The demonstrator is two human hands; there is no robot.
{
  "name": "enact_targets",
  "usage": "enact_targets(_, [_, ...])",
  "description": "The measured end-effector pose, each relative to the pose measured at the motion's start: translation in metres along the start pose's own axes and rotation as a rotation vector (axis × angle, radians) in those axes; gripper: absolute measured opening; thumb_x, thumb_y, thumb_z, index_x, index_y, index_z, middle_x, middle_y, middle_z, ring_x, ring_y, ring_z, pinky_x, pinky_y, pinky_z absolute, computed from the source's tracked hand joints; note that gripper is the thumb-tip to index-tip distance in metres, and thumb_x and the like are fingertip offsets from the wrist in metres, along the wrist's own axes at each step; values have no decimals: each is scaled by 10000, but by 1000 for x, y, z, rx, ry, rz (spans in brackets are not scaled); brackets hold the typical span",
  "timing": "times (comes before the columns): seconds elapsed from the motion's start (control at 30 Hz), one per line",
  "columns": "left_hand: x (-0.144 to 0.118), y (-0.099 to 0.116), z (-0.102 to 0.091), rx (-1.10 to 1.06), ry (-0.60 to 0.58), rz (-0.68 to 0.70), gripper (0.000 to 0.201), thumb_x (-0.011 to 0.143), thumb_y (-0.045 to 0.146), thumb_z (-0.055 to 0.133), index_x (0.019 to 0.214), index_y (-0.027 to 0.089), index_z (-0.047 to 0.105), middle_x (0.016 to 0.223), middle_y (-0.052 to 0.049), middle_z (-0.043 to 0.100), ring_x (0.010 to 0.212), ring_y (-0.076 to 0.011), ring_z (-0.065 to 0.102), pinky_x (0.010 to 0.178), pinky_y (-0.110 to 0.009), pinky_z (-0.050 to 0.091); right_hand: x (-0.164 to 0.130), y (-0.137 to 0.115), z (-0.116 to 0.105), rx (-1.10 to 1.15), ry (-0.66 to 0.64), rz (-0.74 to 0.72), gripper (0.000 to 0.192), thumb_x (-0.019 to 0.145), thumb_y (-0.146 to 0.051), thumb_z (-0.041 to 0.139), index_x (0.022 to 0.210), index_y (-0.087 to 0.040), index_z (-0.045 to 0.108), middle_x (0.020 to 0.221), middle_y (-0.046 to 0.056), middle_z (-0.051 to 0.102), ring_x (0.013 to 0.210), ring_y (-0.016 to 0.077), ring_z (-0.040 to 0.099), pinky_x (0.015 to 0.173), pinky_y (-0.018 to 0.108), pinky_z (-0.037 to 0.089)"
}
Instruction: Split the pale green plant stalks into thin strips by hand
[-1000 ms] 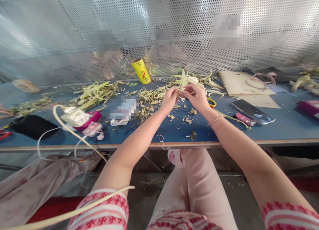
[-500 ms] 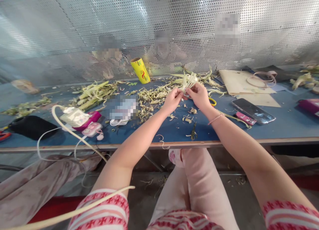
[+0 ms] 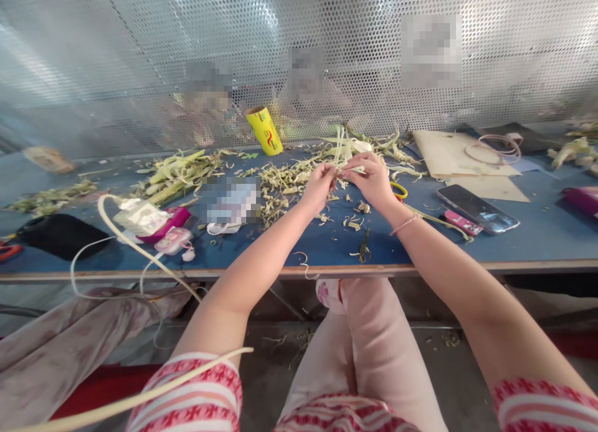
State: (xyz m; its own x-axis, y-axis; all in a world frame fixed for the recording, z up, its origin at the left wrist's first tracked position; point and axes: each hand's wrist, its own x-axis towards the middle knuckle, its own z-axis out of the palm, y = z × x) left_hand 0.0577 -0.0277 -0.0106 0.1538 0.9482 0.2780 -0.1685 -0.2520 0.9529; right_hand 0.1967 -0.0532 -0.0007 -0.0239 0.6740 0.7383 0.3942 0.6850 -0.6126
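Well, some pale strips (image 3: 344,148) are being pinched by the left hand (image 3: 321,184), right at its fingertips. They are being touched by the right hand (image 3: 372,175) too, but whether they are being gripped there cannot be told. The strips are being held up just past both hands, above the blue table (image 3: 331,245), with their long way being pointed up and away, toward the metal screen (image 3: 299,20). Neither hand is being placed nearer. The low ends are being hidden by the fingers. The tops are being lost against the pale peelings (image 3: 283,177) and scraps behind, so counting them is hard.
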Motion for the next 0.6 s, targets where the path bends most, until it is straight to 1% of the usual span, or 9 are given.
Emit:
enact_targets(0.07, [1, 2, -1, -53, 9, -21, 219, 869, 293, 569, 722, 196, 440, 595, 25, 442, 519, -76, 400, 520, -241, 302, -1, -2, -1, -44, 34, -36, 80, 780, -320, 655, 778, -256, 703, 978, 38, 597, 941, 186, 576, 685, 337, 529])
enact_targets(0.13, [1, 3, -2, -105, 5, -39, 230, 858, 316, 589, 735, 193, 438, 652, 14, 491, 555, -77, 441, 541, -240, 323, -1, -1, -2, -53, 62, -28, 95, 802, -308, 629, 819, -266, 712, 973, 39, 602, 940, 186, 582, 696, 343, 536])
enact_targets(0.2, [0, 5, -2, -139, 0, -50, 237, 850, 334, 601, 750, 191, 441, 712, 1, 540, 592, -80, 477, 556, -237, 345, 0, 3, -2, -17, 75, 15, 121, 822, -304, 599, 846, -251, 705, 939, 42, 617, 901, 176, 599, 695, 338, 543])
enact_targets(0.27, [-1, 7, -1, -164, -4, -58, 241, 842, 346, 612, 764, 191, 446, 743, -5, 558, 616, -82, 496, 565, -233, 368, 2, 7, -1, 55, 79, 92, 135, 831, -314, 581, 847, -223, 680, 879, 43, 629, 822, 158, 620, 679, 327, 549])
enact_targets(0.33, [-3, 8, 1, -191, -11, -72, 250, 832, 360, 625, 772, 190, 450, 754, -6, 557, 608, -79, 492, 559, -231, 385, 4, 11, 0, 126, 73, 166, 156, 838, -343, 571, 850, -207, 645, 829, 36, 630, 765, 143, 636, 663, 315, 554])
enact_targets(0.4, [-4, 8, 2, -212, -29, -87, 267, 821, 383, 634, 775, 191, 454, 753, -6, 545, 584, -74, 474, 543, -232, 393, 5, 13, 0, 163, 53, 201, 190, 852, -387, 553, 862, -206, 612, 814, 34, 630, 770, 143, 652, 664, 306, 558])
enact_targets(0.5, [-5, 8, 2, -218, -54, -74, 289, 806, 413, 644, 774, 194, 458, 714, 3, 499, 554, -70, 443, 525, -235, 389, 5, 14, 0, 188, 5, 202, 234, 882, -444, 501, 892, -222, 571, 860, 41, 638, 807, 144, 665, 682, 299, 563])
enact_targets(0.6, [-4, 7, 1, -211, -68, -39, 288, 806, 415, 641, 764, 195, 459, 690, 9, 465, 548, -72, 431, 542, -253, 394, 6, 16, 1, 219, -37, 207, 237, 913, -464, 445, 930, -245, 537, 895, 39, 643, 819, 138, 669, 689, 297, 566])
